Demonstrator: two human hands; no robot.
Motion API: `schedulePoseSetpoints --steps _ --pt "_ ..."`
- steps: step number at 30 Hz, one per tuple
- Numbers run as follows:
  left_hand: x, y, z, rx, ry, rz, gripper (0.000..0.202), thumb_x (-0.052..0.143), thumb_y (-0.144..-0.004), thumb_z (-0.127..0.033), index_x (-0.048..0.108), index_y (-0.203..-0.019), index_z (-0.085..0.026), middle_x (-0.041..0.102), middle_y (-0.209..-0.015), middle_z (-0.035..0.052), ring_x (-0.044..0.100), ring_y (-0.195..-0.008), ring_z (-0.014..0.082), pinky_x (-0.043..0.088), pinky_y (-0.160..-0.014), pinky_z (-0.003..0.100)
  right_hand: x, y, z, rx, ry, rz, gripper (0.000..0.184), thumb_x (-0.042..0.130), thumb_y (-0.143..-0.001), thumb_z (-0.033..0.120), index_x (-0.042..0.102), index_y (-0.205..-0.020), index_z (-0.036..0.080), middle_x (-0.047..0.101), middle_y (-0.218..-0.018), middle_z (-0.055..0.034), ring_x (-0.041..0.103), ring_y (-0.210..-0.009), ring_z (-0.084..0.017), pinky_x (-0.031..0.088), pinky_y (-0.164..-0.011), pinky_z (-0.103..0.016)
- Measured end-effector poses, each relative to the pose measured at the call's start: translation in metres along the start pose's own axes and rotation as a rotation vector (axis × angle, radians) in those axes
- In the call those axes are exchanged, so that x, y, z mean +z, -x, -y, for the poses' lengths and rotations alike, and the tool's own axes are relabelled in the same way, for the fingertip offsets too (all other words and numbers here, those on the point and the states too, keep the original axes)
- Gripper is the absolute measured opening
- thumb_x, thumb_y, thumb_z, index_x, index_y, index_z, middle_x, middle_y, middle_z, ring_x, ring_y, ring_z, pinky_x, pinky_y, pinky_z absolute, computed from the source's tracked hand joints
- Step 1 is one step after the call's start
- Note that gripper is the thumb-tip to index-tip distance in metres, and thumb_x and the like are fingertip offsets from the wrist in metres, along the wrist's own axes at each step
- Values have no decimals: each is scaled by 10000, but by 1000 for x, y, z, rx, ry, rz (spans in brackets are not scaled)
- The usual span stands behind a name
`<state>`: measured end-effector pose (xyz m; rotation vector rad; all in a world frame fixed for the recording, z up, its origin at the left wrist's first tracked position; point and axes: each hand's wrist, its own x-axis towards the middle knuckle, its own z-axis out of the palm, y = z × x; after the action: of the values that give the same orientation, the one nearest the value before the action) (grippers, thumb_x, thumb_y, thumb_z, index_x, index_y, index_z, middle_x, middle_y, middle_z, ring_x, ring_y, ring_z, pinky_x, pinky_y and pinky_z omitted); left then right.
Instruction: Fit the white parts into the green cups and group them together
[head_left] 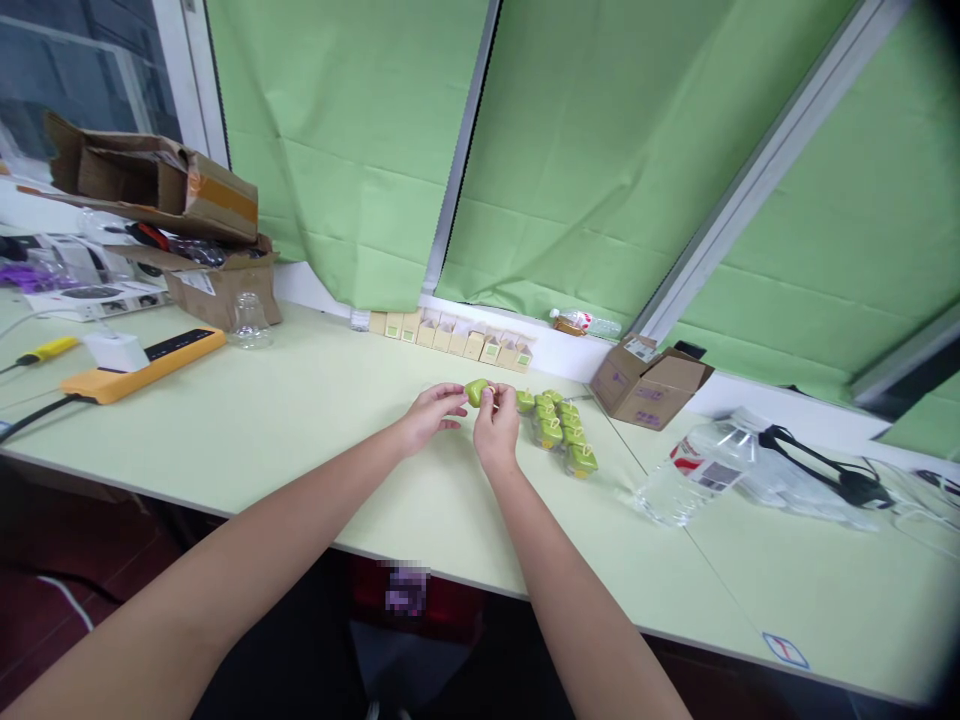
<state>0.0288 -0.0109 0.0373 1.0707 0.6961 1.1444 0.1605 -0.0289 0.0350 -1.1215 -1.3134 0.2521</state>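
Note:
Both my hands meet over the table around a small glossy green piece (475, 391) with a pale cord or loop. My right hand (497, 425) is closed, pinching the piece and its pale part between thumb and fingers. From the left, the thumb and forefinger of my left hand (432, 414) grip the piece's edge, while its lower fingers are loosely curled. Just right of my right hand stand several similar green-topped pieces (574, 437) with pale loops and clear lower parts, set close together in rows. The fingers hide part of the held piece.
A row of small tan boxes (450, 336) lines the back edge. To the right are a cardboard box (649, 385) and a large clear bottle (701, 468). A clear plastic cup (250, 322), an orange power strip (150, 362) and stacked cartons (217, 195) occupy the left.

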Motion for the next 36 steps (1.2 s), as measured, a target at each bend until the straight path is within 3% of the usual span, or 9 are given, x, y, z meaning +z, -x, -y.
schedulePoseSetpoints --steps 15,24,26,28,30,31,33,36 --pt "1 5 -6 -5 37 87 395 804 -714 -370 691 -1068 -233 602 -1295 101 668 -900 184 492 -743 312 -5 -6 -4 23 1 -87 228 430 -953 430 492 -953 211 626 -921 -48 577 -811 -173 441 -741 -305" --pt "9 7 -12 33 -24 104 369 780 -717 -370 692 -1039 -215 653 -1161 95 656 -861 181 485 -719 309 -4 -10 -12 99 -44 -90 237 449 -926 453 475 -928 217 599 -866 -30 578 -776 -169 491 -739 -325" --pt "0 -1 -13 111 -82 -40 317 758 -715 -356 685 -981 -200 668 -1054 89 633 -825 179 481 -695 310 -4 -12 -14 163 -115 -95 224 454 -913 446 464 -919 223 585 -891 -31 585 -792 -169 529 -716 -329" --pt "-16 -12 -16 229 -179 -298 247 711 -726 -334 665 -927 -198 663 -1004 80 614 -850 196 485 -710 322 -3 -14 -15 255 -200 -110 205 463 -897 431 451 -915 227 565 -929 -34 596 -810 -166 562 -689 -329" --pt "-38 -21 -17 346 -331 -502 219 662 -743 -301 656 -940 -206 655 -1055 80 600 -943 219 482 -815 352 -4 -16 -17 349 -264 -135 192 474 -882 415 441 -913 229 549 -949 -35 610 -812 -162 583 -666 -328" --pt "-49 -25 -16 388 -429 -543 247 663 -729 -281 659 -966 -215 645 -1119 78 588 -1007 233 467 -884 369 -4 -16 -17 384 -280 -145 189 477 -877 410 439 -915 229 547 -950 -34 615 -803 -159 590 -656 -328" --pt "-67 -30 -13 430 -592 -510 379 674 -688 -233 659 -1067 -234 598 -1250 83 538 -1155 271 420 -997 397 -4 -16 -19 426 -287 -154 188 478 -874 407 444 -925 229 552 -944 -33 619 -781 -153 595 -636 -322" --pt "-79 -34 -3 404 -796 -313 564 724 -611 -195 642 -1167 -234 527 -1378 100 421 -1327 316 310 -1128 420 -5 -16 -21 444 -281 -145 194 483 -871 413 454 -932 231 558 -942 -29 623 -791 -151 594 -633 -305"
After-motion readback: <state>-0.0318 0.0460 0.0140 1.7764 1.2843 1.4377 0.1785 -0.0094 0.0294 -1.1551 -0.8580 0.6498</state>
